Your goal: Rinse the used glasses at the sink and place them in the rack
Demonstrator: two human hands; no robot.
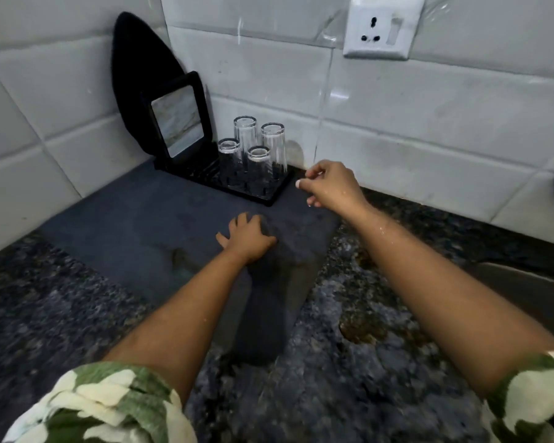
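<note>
Floral sleeves [103,407] nearest | left hand [247,238] flat, fingers spread on dark mat [125,225] | right hand [330,187] loosely curled, empty, beside rack [269,199] | four glasses [258,161] inverted in rack

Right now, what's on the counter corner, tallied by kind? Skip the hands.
Clear glasses, upside down in the rack: 4
Black rack: 1
Dark grey mat: 1
Black-framed mirror: 1
Black pointed board leaning in the corner: 1
Total: 8
</note>
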